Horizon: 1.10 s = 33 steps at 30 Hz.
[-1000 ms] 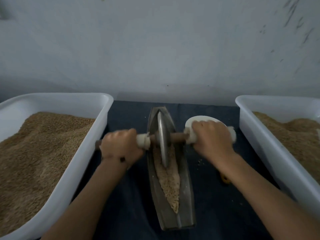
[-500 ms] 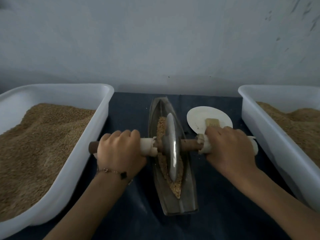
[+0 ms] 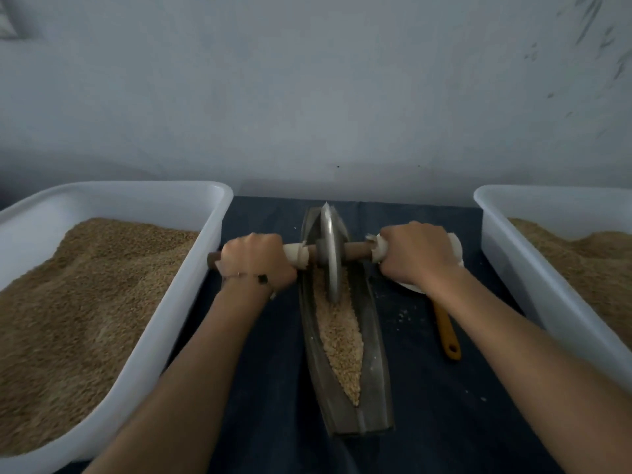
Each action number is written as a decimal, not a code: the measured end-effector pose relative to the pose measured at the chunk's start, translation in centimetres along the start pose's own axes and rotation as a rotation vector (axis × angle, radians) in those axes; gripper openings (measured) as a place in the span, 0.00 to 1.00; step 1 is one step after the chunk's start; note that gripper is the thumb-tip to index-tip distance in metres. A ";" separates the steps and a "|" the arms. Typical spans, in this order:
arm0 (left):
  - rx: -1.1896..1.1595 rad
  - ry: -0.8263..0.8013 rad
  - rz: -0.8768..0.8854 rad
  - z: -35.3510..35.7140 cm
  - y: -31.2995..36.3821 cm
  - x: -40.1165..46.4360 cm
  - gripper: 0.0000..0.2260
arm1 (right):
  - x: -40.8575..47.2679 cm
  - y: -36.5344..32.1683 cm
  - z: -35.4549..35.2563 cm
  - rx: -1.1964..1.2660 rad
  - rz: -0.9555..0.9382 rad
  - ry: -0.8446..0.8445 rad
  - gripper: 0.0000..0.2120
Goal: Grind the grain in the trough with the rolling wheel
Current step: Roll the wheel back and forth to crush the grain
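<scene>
A long boat-shaped metal trough (image 3: 376, 350) lies lengthwise on the dark cloth, with a strip of tan grain (image 3: 342, 340) along its groove. The metal rolling wheel (image 3: 330, 254) stands upright in the far half of the trough, on a wooden axle (image 3: 355, 251) with pale wrapped grips. My left hand (image 3: 256, 261) grips the left end of the axle. My right hand (image 3: 417, 256) grips the right end. The far tip of the trough is hidden behind the wheel.
A big white tub (image 3: 178, 302) heaped with grain stands at the left, and another white tub (image 3: 519, 268) with grain at the right. A white dish (image 3: 408, 286) peeks out under my right hand, with a yellow-handled brush (image 3: 446, 331) beside the trough. A wall rises close behind.
The wheel rolled toward me half a second ago and has now rolled back to the far end of the trough. Both hands stayed gripping the axle.
</scene>
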State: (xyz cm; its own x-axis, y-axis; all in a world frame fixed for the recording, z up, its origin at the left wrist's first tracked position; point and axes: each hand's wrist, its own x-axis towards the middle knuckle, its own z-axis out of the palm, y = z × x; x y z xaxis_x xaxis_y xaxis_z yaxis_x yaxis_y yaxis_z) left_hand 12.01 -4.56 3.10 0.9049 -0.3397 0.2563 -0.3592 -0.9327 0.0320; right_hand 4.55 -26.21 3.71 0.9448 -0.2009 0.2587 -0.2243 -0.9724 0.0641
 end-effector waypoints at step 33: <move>0.014 0.703 0.288 -0.4 0.4 -9.3 0.05 | -12.3 0.4 2.1 0.040 -0.086 0.554 0.16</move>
State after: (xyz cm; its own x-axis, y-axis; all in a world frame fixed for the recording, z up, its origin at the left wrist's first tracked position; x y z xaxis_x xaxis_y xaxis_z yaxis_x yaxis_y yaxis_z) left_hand 3.39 -1.69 1.10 0.4155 -0.4173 0.8083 -0.5517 -0.8221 -0.1408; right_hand -6.65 -24.38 -1.48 0.6900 -0.0391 0.7228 -0.1326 -0.9885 0.0732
